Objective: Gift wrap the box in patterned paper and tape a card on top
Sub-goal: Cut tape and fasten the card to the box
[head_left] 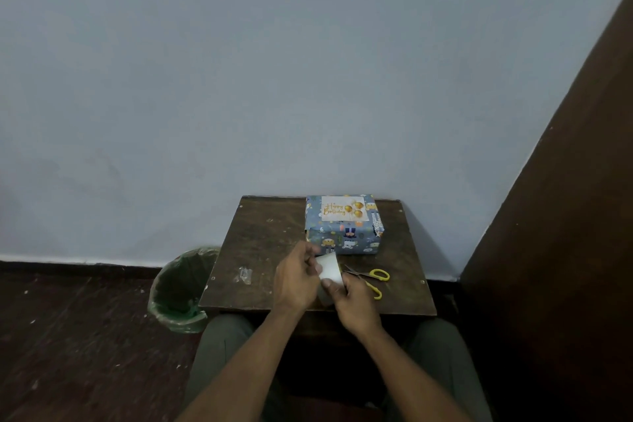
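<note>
The box [342, 236], wrapped in blue patterned paper, stands at the back of the small wooden table [260, 250], against the wall. A white "Happy Birthday" card [342, 209] lies flat on its top. In front of the box, both hands hold a roll of clear tape [329, 267] above the table. My left hand [298, 281] grips the roll from the left. My right hand [356, 301] pinches it from below with the thumb on its face. Whether a strip is pulled off, I cannot tell.
Yellow-handled scissors [375, 279] lie on the table right of my hands. A crumpled bit of clear plastic [245, 275] lies at the table's left. A green-lined bin [180, 288] stands on the floor left of the table. A dark wooden panel [565, 216] rises at right.
</note>
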